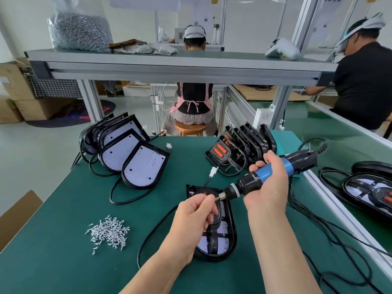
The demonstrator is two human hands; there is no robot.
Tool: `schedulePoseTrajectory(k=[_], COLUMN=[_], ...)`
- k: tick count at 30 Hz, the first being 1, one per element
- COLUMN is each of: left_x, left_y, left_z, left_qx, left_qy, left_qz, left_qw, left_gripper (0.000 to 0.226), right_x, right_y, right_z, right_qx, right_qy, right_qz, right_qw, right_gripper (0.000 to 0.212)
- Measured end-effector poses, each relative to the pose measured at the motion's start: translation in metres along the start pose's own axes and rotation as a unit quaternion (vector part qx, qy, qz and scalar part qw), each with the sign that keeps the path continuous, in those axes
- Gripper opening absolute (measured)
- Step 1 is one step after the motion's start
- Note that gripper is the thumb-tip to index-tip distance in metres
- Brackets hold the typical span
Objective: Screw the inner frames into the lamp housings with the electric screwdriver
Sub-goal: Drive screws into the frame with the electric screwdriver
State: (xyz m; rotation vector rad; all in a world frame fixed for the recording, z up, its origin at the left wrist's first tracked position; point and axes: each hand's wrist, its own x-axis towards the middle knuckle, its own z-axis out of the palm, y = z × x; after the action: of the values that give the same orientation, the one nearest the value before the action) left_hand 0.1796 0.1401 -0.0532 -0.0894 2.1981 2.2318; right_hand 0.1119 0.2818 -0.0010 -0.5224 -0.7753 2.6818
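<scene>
**Head view: driver held over open housing**

Right hand [269,183] grasped the blue-and-black cylindrical electric screwdriver [248,184], tilted down-left. Left hand [195,215] was curled, fingertips pinching its bit tip; any screw there hidden. Below them, a D-shaped black plastic lamp housing [230,225] with its inner frame [212,240] lay on the green felt desk [63,240]. A loose pile of silvery screws [109,231] lay to the left.
</scene>
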Motion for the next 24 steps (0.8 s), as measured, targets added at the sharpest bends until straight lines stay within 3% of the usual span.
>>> schedulePoseTrajectory(k=[4,11,13,17,21,24], left_x=[-0.007,-0.014,-0.011,0.013,0.028,0.027], left_y=[-0.003,-0.01,-0.011,-0.021,-0.035,-0.036], left_z=[0.003,0.005,-0.002,-0.04,-0.063,-0.06], left_qx=[0.101,0.26,0.282,0.351,0.498,0.464], left_qy=[0.024,-0.003,0.055,0.192,0.097,0.067], left_qz=[0.1,0.159,0.159,0.113,-0.047,-0.037], left_qw=[0.99,0.953,0.944,0.91,0.861,0.883], left_gripper=[0.038,0.026,0.03,0.007,0.042,0.027], right_x=[0.005,0.027,0.036,0.052,0.061,0.064], right_y=[-0.004,-0.014,-0.021,-0.029,-0.018,-0.005], right_z=[-0.008,-0.03,-0.039,-0.064,-0.086,-0.096], right_qx=[0.027,-0.023,-0.058,-0.175,-0.309,-0.387], right_qy=[0.044,0.061,0.05,0.019,0.027,0.033], right_qz=[0.045,0.083,0.091,0.109,0.112,0.061], right_qw=[0.998,0.994,0.993,0.978,0.944,0.919], right_gripper=[0.017,0.029,0.034,0.028,0.031,0.037])
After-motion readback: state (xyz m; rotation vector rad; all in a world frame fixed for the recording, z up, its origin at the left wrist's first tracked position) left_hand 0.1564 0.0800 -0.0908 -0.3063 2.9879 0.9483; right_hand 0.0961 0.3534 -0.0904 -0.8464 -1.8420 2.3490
